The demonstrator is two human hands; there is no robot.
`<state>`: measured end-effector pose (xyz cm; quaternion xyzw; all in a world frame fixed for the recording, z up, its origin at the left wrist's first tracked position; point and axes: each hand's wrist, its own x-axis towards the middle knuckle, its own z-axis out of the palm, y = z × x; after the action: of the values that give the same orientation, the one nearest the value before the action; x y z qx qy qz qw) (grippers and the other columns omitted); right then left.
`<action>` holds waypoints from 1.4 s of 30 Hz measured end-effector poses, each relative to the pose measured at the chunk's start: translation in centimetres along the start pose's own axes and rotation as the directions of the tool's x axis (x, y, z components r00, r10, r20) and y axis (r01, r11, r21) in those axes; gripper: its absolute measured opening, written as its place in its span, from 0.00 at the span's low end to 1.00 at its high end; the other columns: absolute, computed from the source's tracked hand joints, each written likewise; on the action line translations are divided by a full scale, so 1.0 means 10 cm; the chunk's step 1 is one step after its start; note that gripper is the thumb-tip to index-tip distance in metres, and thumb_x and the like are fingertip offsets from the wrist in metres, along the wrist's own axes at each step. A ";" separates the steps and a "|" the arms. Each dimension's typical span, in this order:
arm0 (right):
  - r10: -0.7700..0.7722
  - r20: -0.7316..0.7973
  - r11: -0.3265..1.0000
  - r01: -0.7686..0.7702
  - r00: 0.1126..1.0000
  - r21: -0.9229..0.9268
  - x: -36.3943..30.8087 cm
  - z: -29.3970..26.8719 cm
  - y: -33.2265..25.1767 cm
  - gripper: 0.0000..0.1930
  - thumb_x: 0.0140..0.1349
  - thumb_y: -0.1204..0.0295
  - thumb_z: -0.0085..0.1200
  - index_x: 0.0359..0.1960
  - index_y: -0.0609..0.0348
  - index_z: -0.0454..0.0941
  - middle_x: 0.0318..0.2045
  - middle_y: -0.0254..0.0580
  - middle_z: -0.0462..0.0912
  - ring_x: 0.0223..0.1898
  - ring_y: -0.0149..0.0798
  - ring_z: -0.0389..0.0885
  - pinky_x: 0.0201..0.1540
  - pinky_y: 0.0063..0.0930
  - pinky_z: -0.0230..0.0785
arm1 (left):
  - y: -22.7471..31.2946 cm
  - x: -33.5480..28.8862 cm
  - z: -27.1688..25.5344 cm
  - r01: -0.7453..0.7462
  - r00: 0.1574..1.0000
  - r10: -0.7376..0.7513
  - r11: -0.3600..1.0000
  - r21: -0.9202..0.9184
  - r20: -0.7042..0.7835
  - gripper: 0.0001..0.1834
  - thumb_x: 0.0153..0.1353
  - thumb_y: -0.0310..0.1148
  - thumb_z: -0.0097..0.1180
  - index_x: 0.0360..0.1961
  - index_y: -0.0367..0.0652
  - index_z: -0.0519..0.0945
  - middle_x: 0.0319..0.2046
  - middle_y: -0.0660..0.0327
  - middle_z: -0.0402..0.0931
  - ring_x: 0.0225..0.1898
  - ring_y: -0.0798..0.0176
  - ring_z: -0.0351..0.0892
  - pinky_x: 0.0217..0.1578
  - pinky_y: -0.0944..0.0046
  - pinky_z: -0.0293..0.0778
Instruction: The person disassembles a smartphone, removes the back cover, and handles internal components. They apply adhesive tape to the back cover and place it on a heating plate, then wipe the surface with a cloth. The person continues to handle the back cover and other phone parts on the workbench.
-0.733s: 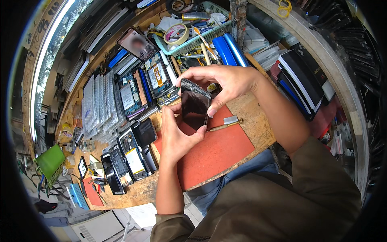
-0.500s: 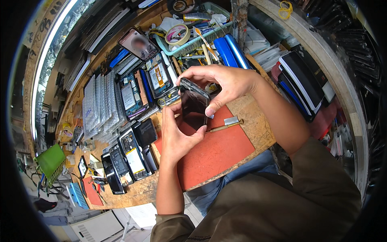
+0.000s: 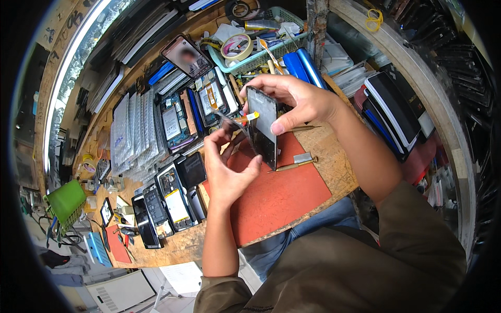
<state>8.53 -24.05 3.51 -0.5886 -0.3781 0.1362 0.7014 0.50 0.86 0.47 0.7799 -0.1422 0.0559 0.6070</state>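
Note:
Over the orange-red mat, my right hand grips a thin phone screen panel by its upper part. The panel stands nearly upright, its grey and black inner face showing. A short yellow-orange flex cable sticks out at its left edge. My left hand has its fingers around a dark, glossy phone part just left of the panel; most of that part is hidden. The left thumb is close to the panel's lower edge. A brass-coloured hand tool lies on the mat below.
Opened phones lie to the left, with more farther back. Bubble-wrapped sleeves stand beside them. A propped phone shows a person on its screen. A green basket holds tape and tools; blue rolls stand right of it.
The phone held between both hands has come apart. The panel is now turned so its inner face and flex cable show, while the dark part sits apart at the left fingers.

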 end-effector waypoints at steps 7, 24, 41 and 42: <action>0.034 -0.143 0.994 -0.019 0.989 0.109 0.00 0.00 0.02 0.36 0.59 0.66 0.69 0.67 0.66 0.68 0.53 0.44 0.82 0.56 0.36 0.79 0.63 0.32 0.69 | -0.03 0.08 -0.18 -0.046 0.998 0.016 0.866 -0.499 -0.066 0.41 0.56 0.27 0.70 0.68 0.38 0.62 0.58 0.54 0.71 0.64 0.52 0.73 0.66 0.51 0.71; 0.189 -0.458 0.858 0.081 0.868 0.508 0.11 0.07 0.24 0.28 0.77 0.46 0.42 0.61 0.60 0.71 0.48 0.46 0.82 0.46 0.38 0.86 0.48 0.34 0.81 | 0.02 0.07 -0.28 0.189 0.977 0.038 0.281 -0.941 0.208 0.56 0.59 0.64 0.54 0.74 0.27 0.55 0.54 0.43 0.73 0.49 0.50 0.78 0.48 0.54 0.78; 0.195 -0.446 0.843 0.083 0.874 0.532 0.13 0.16 0.27 0.30 0.78 0.46 0.35 0.61 0.60 0.73 0.46 0.46 0.84 0.44 0.40 0.86 0.45 0.35 0.82 | -0.03 0.03 -0.24 0.148 0.989 -0.044 0.216 -0.965 0.141 0.42 0.73 0.66 0.34 0.70 0.39 0.66 0.55 0.40 0.74 0.47 0.47 0.76 0.44 0.52 0.74; 0.209 -0.445 0.836 0.078 0.871 0.544 0.14 0.17 0.27 0.30 0.78 0.46 0.35 0.62 0.60 0.72 0.46 0.46 0.84 0.44 0.40 0.86 0.45 0.34 0.82 | -0.03 0.03 -0.24 0.142 0.990 -0.042 0.212 -0.967 0.136 0.42 0.73 0.66 0.33 0.70 0.39 0.66 0.55 0.40 0.74 0.47 0.48 0.76 0.44 0.53 0.74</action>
<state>8.98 -21.26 1.58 -0.3922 -0.1133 0.1101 0.9062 1.09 3.22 0.86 0.2378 -0.1235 -0.1125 0.9568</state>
